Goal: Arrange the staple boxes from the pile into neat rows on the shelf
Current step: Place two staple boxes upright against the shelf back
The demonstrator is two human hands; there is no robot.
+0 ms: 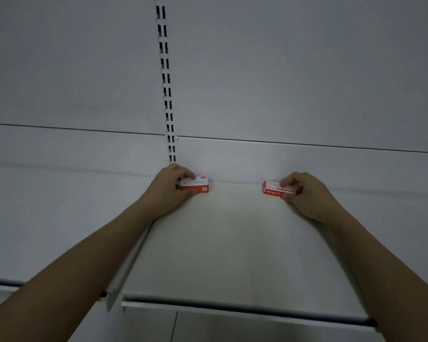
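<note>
Along the back edge of the white shelf (232, 243), the left hand (169, 191) grips one red staple box (195, 185) at the back-left corner; the right hand (304, 193) grips another (277, 188) well apart. No rows exist yet; the pile is out of view.

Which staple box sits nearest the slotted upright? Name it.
The staple box in the left hand, just below the slotted upright; the right hand's box lies further away.
</note>
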